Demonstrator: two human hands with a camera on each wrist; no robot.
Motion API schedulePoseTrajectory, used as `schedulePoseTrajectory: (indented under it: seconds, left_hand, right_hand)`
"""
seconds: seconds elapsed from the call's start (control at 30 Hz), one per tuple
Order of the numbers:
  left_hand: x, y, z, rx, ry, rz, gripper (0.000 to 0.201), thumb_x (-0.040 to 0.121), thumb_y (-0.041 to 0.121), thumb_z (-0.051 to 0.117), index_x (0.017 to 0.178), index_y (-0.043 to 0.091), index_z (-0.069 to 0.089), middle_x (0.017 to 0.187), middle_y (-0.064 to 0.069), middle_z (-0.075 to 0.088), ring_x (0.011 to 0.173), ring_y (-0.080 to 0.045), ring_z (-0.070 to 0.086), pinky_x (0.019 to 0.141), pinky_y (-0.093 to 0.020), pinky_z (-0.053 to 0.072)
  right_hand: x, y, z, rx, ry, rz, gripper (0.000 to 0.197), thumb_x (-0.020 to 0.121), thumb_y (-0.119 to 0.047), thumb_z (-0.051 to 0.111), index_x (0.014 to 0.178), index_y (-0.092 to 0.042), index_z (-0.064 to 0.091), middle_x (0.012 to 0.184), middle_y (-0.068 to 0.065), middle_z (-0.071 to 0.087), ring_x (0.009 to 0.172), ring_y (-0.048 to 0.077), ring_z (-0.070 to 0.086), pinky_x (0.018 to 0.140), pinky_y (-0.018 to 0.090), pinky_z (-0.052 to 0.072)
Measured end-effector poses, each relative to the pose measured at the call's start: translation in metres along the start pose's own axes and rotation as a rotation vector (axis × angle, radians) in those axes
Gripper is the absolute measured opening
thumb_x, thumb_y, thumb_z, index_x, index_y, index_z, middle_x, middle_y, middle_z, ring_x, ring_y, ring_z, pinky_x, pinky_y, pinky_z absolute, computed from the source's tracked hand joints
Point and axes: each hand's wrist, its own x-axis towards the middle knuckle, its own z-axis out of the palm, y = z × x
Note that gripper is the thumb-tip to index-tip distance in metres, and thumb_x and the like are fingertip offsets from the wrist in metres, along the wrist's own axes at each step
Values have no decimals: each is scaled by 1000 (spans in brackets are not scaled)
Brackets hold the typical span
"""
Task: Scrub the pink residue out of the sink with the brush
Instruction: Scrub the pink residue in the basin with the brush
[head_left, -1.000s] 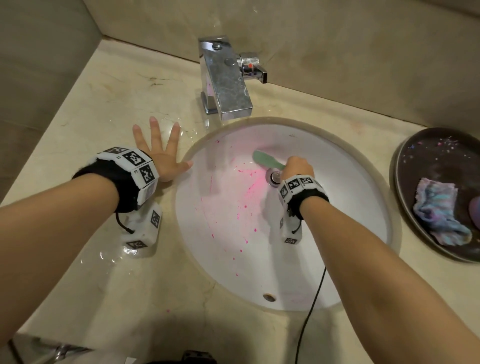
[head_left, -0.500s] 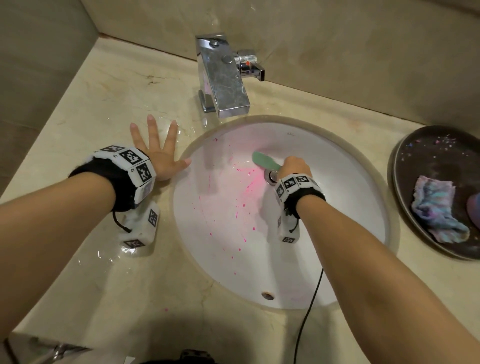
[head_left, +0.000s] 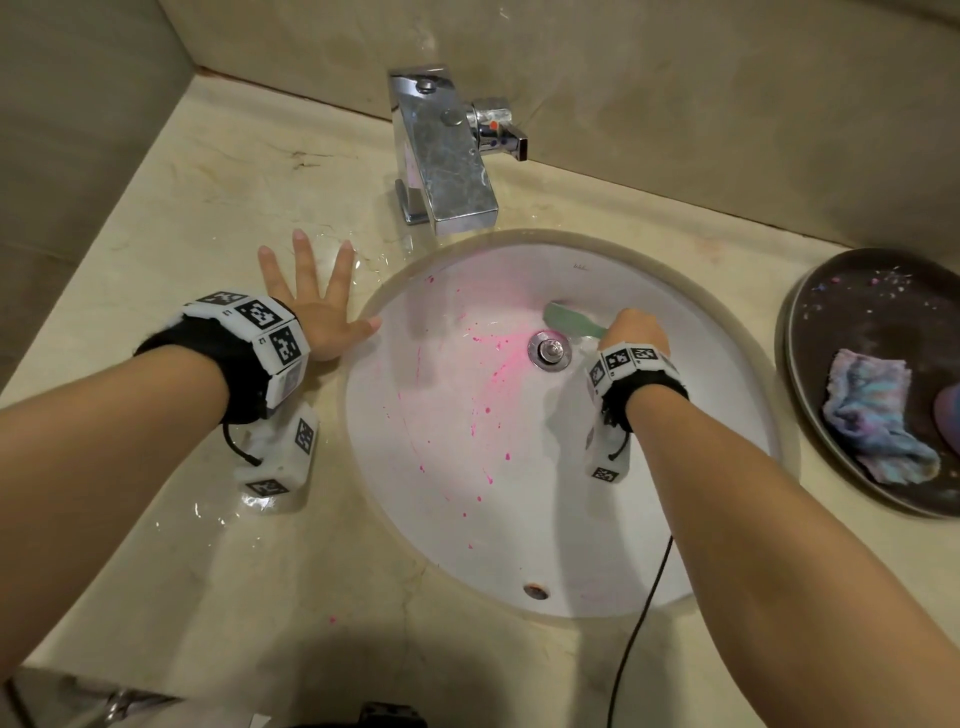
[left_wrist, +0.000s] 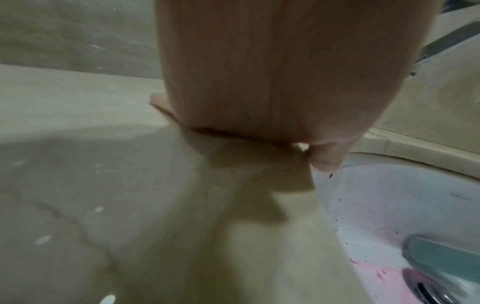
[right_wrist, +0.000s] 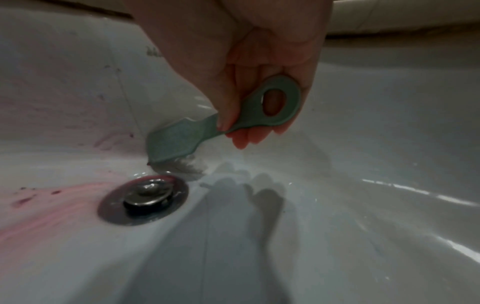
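Mid-scrub, I'd say: R hand (head_left: 631, 330) has the brush (right_wrist: 182, 142) down in the sink (head_left: 701, 415), bristles touching the bowl just behind the drain (head_left: 549, 351). Grip is closed round the handle, thumb on top, fingers curled under, the looped end lying across the fingers. L hand (head_left: 317, 312) is flat on the wet worktop (head_left: 182, 218), fingers spread, thumb tip at the sink rim, holding nothing, prob just bracing.

Most of the pink residue (head_left: 498, 358) sits left of the drain, w/ specks scattered down the left and near wall, and a faint pink haze on the back wall. The bowl right of the drain looks clean. So I judge the job early to midway. Next move as I see it: drag the brush head leftward across the drain into the dense pink patch, keep bristles pressed flat, short strokes, then chase the specks toward the near wall.

Brush is small, dull green plastic, flat head, splayed pale bristles
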Motion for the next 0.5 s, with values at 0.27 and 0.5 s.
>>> schedulePoseTrajectory:
  seconds: [0.27,0.5]
  left_hand:
    - [1,0,0,-7,-8,-11,83,90,57,41,146,33,-16,151,-9,-32,135,-45,-27,113,-54,-10]
    - [-1,1,-2,-4,-24,-15,83,90,57,39,146,33,-17,150,-8,-33,135,-45,-27,113,-54,-9]
  right_hand:
    - [11,-7,3,2,117,-205,29,91,3,43,112,-8,61,102,18,66,95,33,61,72,31,46]
    - [12,8,14,-31,51,-126,26,90,2,42,107,-2,62,105,20,65,97,34,62,71,33,45]
